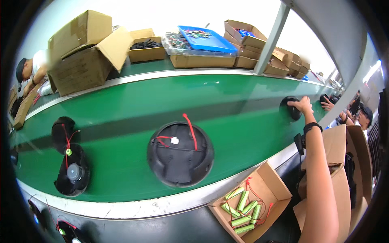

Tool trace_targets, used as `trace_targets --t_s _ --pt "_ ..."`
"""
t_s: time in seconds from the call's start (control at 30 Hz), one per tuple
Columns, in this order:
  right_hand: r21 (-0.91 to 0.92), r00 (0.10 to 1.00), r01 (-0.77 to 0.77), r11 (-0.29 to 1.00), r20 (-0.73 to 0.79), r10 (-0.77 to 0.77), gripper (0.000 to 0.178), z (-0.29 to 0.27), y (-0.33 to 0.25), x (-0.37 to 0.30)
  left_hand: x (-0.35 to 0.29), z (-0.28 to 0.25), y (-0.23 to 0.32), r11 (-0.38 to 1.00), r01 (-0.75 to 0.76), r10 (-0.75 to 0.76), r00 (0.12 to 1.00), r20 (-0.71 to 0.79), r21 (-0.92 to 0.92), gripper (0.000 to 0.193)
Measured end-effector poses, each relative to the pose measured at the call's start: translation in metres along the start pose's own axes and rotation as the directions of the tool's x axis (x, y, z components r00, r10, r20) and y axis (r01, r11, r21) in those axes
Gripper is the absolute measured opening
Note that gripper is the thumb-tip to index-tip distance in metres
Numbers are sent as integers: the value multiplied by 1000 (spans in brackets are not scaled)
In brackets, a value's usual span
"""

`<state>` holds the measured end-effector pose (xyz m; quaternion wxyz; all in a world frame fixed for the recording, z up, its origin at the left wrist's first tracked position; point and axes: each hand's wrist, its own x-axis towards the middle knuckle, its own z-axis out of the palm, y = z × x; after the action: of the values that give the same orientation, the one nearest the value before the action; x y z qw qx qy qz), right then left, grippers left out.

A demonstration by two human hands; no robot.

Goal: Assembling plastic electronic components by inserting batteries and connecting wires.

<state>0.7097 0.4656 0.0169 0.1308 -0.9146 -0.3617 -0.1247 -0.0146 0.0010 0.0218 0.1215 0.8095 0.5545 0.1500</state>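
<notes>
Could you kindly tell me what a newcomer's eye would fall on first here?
Probably the wide green belt sweeping across the view, with a round black shell and its red wires near the middle. Next, the light-green cylinders in the open box at lower right. Farther up on the right, the right hand touches another black part.

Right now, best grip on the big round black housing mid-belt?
Probably the near rim of the big round black housing, coming from the near side, hooking the curved edge: the housing lies flat, that stretch is bare, and the red wires and white piece sit in the far half.
</notes>
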Motion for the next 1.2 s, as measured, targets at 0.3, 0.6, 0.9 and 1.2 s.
trace_targets --t_s 0.3,0.6,0.9,1.2 --pt "190 933 70 979 334 -132 55 -28 -33 2 -1 10 -4 998 -19 16 998 -54 -66 43" --pt "-37 581 775 631 436 -688 94 -227 -197 -217 -9 -5 -3 960 -9 -6 999 -54 -279 37" --pt "28 291 956 293 -249 -924 91 -336 -189 -293 -146 -36 -24 985 166 -174 929 -328 -54 18" --pt "736 510 677 -7 -475 -717 99 -372 -244 -380 -259 -36 23 890 453 -404 737 -542 -49 12"
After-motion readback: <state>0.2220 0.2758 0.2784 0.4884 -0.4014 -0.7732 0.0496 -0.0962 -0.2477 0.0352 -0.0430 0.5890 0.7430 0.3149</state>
